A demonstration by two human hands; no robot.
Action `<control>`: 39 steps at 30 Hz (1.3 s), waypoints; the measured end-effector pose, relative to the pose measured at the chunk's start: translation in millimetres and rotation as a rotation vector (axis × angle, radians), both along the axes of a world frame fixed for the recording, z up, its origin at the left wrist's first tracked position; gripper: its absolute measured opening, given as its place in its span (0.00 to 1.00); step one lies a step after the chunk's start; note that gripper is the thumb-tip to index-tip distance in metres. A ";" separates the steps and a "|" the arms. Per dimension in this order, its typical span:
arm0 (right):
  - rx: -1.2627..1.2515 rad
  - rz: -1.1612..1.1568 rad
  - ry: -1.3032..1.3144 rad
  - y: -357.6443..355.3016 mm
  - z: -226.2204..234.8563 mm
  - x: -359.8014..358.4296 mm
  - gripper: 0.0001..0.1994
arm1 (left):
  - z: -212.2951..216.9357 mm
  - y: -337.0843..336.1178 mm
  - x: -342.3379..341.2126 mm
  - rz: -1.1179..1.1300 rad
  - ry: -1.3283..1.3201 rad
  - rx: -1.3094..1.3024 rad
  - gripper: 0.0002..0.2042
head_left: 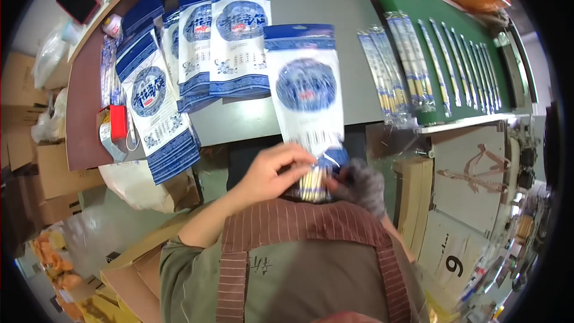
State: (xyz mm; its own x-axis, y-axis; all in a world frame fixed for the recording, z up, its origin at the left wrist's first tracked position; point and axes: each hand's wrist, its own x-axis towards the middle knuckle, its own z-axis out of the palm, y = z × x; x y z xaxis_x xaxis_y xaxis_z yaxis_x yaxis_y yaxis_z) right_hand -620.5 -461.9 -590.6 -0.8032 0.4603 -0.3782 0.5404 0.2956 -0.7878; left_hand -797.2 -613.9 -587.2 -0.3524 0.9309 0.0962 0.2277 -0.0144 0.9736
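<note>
In front of my apron a blue-and-white plastic pouch stretches away over the table edge, its hang-hole end lying farthest off. A bundle of wrapped chopsticks shows at the pouch's near end, pale sticks with blue bands. My bare left hand is closed on the pouch's near end from the left, thumb and fingers pinching. On the right, my right hand wears a grey glove and is slightly blurred. Its fingers close against the chopstick bundle. How far the sticks reach into the pouch is hidden.
Stacks of similar pouches lie on the grey table, with another pile at left. Wrapped chopsticks line a green board at right. A red-and-white box and a phone sit left.
</note>
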 end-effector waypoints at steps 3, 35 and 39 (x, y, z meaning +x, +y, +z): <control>0.652 -0.060 0.066 25.8 49.1 -55.9 0.18 | 64.5 32.0 -26.1 0.252 0.282 0.128 0.07; 0.557 -0.616 0.954 230.3 124.6 143.0 0.16 | 138.0 100.8 -107.1 0.405 1.172 0.370 0.15; 0.515 -1.078 0.148 276.1 -123.7 290.5 0.12 | 19.9 65.1 -88.6 0.338 1.443 -0.293 0.19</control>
